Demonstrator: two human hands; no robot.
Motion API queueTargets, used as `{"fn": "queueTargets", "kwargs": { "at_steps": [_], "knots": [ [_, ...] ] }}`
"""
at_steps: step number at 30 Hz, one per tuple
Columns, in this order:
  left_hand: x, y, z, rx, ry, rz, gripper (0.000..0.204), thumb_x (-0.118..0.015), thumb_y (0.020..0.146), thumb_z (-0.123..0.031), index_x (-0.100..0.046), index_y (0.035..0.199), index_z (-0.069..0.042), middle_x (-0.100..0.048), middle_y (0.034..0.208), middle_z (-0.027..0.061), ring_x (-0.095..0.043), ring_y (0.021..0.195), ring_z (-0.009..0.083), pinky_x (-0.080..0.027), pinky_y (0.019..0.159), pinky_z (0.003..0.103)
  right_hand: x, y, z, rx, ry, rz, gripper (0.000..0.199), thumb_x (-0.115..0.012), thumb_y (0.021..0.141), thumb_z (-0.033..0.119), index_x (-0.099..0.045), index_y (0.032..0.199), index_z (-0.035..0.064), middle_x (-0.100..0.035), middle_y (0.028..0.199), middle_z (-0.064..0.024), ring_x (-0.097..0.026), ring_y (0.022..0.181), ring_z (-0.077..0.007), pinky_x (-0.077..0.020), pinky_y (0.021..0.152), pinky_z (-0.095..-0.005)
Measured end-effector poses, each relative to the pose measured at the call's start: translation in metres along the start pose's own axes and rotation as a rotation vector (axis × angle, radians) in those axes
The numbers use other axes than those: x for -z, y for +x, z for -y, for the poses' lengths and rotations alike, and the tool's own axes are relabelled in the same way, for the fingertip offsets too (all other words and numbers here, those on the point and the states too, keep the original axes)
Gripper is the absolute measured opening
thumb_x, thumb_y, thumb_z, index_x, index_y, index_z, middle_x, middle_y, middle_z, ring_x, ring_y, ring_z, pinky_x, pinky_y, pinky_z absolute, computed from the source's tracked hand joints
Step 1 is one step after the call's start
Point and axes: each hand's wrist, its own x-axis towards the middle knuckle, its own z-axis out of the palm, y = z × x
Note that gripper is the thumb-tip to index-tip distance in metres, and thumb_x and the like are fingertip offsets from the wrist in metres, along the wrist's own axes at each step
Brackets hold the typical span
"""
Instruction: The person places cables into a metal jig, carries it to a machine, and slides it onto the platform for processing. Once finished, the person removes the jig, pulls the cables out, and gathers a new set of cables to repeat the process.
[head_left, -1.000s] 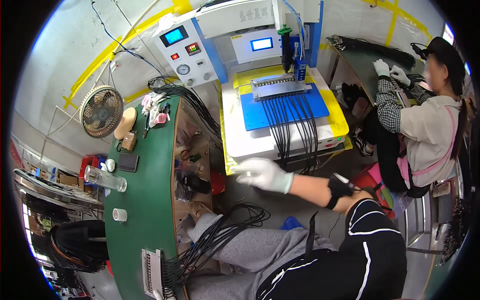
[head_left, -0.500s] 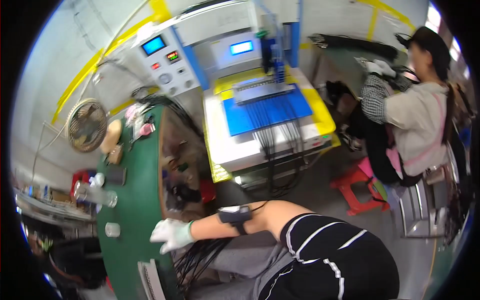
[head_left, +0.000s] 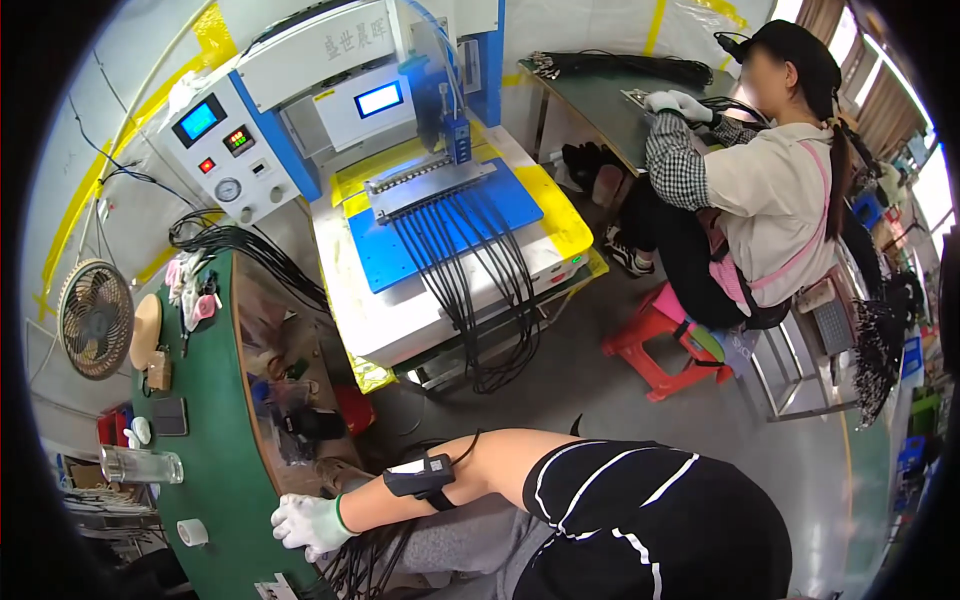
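A green flat-topped table (head_left: 222,440) stands at the left; on it, a clear cylindrical container (head_left: 142,465) sits beyond a white tape roll (head_left: 192,532). The white-gloved right hand (head_left: 308,525) is at the table's right edge, beside thin black cables (head_left: 370,568). Right of the table stands a white boxy machine (head_left: 390,340), with a silver metal fixture (head_left: 432,190) on a blue rectangular plate (head_left: 520,205). Farther right stands a red plastic stool (head_left: 640,352).

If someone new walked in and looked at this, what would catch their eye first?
Probably the big white machine at upper centre-left, with its lit screens and a blue plate crossed by black cables. Next, perhaps, the seated co-worker in a black cap at upper right, with a red stool just below. Then the person's white-gloved right hand, by the edge of the green table at lower left.
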Motion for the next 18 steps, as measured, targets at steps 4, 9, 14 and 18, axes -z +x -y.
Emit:
{"fn": "queueTargets", "kwargs": {
  "at_steps": [4, 9, 14, 18],
  "knots": [
    [-0.007, 0.021, 0.033, -0.12, 0.048, 0.017, 0.082, -0.075, 0.087, -0.051, -0.05, 0.142, 0.003, -0.065, 0.122, 0.0289, -0.066, 0.108, 0.0372, -0.05, 0.094, 0.041, -0.008, -0.001, -0.004, 0.047, 0.008, -0.066, 0.038, -0.073, 0.076, 0.051, -0.078, 0.092, 0.0172, -0.069, 0.113, 0.0044, -0.055, 0.121, -0.0204, -0.0399, 0.096, -0.0422],
    [-0.003, 0.009, -0.006, 0.043, 0.222, 0.054, 0.078, -0.072, 0.088, -0.052, -0.053, 0.141, 0.002, -0.067, 0.12, 0.0273, -0.066, 0.108, 0.0373, -0.05, 0.094, 0.042, -0.002, 0.001, -0.003, 0.0, 0.049, 0.039, 0.039, -0.076, 0.071, 0.047, -0.078, 0.09, 0.0126, -0.068, 0.113, 0.0019, -0.053, 0.122, -0.0218, -0.0398, 0.098, -0.041],
    [-0.007, 0.008, -0.004, 0.024, 0.224, -0.002, 0.076, -0.07, 0.09, -0.053, -0.054, 0.14, 0.002, -0.067, 0.12, 0.0264, -0.067, 0.107, 0.0356, -0.051, 0.093, 0.04, 0.031, 0.034, 0.023, -0.154, -0.124, 0.295, 0.042, -0.072, 0.077, 0.052, -0.079, 0.09, 0.0127, -0.07, 0.107, -0.0038, -0.058, 0.115, -0.0238, -0.0436, 0.093, -0.0408],
    [-0.006, -0.001, -0.027, -0.031, 0.199, 0.097, 0.066, -0.068, 0.093, -0.042, -0.053, 0.141, 0.0, -0.065, 0.122, 0.024, -0.063, 0.107, 0.0352, -0.05, 0.094, 0.041, 0.009, 0.064, 0.048, -0.272, -0.087, 0.429, 0.049, -0.07, 0.079, 0.056, -0.078, 0.09, 0.0096, -0.072, 0.097, -0.009, -0.066, 0.1, -0.0273, -0.0493, 0.084, -0.0417]
  ]
}}
